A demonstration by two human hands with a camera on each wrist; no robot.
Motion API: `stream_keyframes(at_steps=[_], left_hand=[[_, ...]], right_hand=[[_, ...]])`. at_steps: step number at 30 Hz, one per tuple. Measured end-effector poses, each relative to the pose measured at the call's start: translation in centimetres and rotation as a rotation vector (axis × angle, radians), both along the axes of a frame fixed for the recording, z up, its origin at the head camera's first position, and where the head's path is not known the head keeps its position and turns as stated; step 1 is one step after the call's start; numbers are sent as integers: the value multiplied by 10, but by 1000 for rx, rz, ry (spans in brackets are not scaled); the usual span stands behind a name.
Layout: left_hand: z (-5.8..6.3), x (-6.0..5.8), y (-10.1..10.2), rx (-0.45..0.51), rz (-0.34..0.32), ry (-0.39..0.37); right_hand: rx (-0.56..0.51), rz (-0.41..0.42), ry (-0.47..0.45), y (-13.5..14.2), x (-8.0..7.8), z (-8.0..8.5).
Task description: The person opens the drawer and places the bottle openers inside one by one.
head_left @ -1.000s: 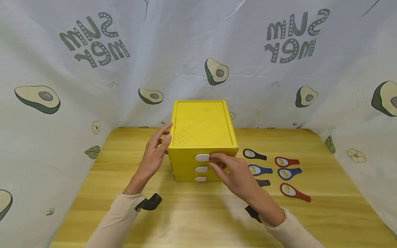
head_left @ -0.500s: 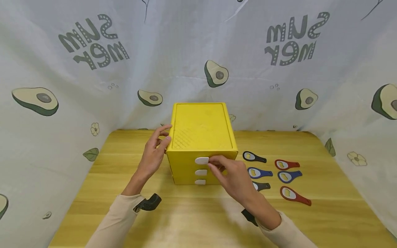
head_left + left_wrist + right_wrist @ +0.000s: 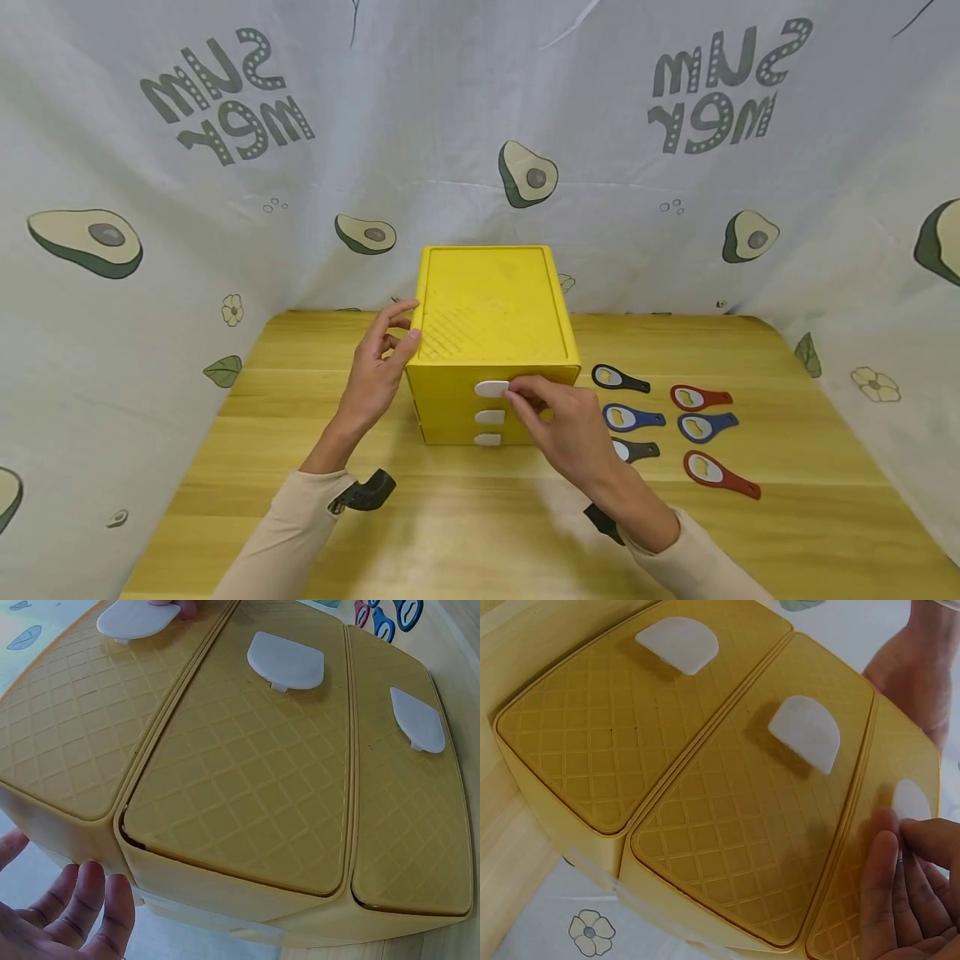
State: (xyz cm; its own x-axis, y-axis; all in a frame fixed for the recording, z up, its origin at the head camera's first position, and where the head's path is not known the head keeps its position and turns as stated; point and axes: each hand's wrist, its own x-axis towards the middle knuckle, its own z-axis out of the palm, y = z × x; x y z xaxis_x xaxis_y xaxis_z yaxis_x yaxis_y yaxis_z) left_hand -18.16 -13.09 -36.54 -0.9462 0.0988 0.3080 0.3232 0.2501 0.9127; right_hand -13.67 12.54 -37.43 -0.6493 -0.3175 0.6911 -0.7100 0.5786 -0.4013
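Note:
A yellow box with three stacked drawers [image 3: 495,304] stands on the table, its drawer fronts flush in the left wrist view. Each drawer has a white rounded handle. My right hand [image 3: 573,429] pinches the right end of the top drawer's handle [image 3: 490,389] between thumb and fingers. The middle handle [image 3: 806,733] and the bottom handle [image 3: 681,643] are untouched. At the box's left side my left hand [image 3: 372,371] rests with loosely bent, spread fingers, its thumb by the top edge. The drawers' insides are hidden.
Several flat bottle openers lie right of the box, among them a black one [image 3: 618,378], a blue one [image 3: 633,417] and a red one [image 3: 722,475]. A light curtain [image 3: 450,100] printed with avocados hangs behind the wood-grain table [image 3: 465,525] and along its sides.

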Motion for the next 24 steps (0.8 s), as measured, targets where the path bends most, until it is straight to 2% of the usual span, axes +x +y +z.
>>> stream_keyframes(at_steps=[9, 24], left_hand=[[0, 1, 0, 6, 6, -18], [0, 1, 0, -1, 0, -30]], right_hand=[[3, 4, -7, 0, 2, 0], [11, 19, 9, 2, 17, 0]])
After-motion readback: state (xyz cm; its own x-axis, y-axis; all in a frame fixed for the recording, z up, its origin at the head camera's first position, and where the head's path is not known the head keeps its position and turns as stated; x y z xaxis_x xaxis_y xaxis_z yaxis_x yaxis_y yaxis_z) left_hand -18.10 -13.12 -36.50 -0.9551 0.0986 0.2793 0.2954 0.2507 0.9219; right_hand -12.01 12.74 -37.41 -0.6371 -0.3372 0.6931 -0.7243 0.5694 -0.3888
